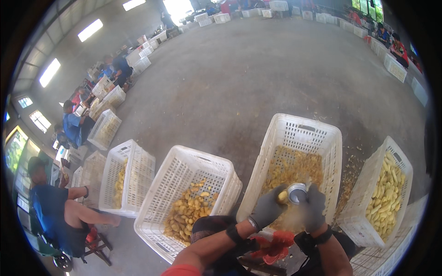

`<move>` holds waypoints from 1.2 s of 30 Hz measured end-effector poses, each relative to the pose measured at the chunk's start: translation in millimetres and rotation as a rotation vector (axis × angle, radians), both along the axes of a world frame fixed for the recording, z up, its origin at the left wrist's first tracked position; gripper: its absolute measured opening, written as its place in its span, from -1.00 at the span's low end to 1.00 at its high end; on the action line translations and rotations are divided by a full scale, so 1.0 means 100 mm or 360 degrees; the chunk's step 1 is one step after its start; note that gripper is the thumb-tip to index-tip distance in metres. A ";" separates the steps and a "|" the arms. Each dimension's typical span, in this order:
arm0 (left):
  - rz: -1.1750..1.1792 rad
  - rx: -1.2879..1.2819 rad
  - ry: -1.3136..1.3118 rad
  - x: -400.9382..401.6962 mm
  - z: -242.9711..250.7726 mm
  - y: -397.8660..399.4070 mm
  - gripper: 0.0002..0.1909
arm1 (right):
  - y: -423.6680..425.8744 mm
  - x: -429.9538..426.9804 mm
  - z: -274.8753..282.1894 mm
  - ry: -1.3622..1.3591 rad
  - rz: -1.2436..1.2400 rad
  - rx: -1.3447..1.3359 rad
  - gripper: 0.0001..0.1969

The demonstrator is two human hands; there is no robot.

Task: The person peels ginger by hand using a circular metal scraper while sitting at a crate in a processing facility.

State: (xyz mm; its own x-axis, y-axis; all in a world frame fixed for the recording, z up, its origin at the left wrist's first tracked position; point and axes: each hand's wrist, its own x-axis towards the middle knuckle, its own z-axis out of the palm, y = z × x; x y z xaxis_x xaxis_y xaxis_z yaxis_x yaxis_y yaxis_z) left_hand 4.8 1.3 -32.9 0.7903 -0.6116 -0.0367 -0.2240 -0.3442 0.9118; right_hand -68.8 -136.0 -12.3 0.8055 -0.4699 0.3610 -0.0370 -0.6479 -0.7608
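In a grey glove, my left hand [266, 209] grips a yellow piece of root [282, 197], which looks like ginger. Just right of that piece is a round, rimmed metal part [297, 193]. My right hand [315, 209], also gloved, is against the metal part's right side with its fingers bent. Blur around it hides whether it grips the part or something else. Both hands are over the near end of a white perforated plastic crate [335, 151]. Brown and yellow peelings [293, 165] cover much of that crate's floor.
Left of me, a white crate [172, 172] holds brownish root pieces [186, 214]. At right, another crate [355, 214] is filled with pale yellow pieces [385, 196]. Peelings [347, 179] litter the concrete floor. A seated person [51, 210] is at far left; more people and crates line the walls.
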 end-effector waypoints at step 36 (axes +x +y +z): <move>-0.0527 -0.0819 0.1765 0.07 0.23 0.11 -0.49 | -0.11 0.10 0.30 0.0111 0.0352 0.1863 -0.77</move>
State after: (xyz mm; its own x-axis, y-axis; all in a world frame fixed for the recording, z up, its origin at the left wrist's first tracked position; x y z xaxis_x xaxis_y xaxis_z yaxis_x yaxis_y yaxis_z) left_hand 11.5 12.7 -10.1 0.2945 -0.9141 -0.2788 0.7364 0.0312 0.6758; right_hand -58.6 -147.1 17.4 0.9114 -0.3331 -0.2419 -0.0763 0.4407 -0.8944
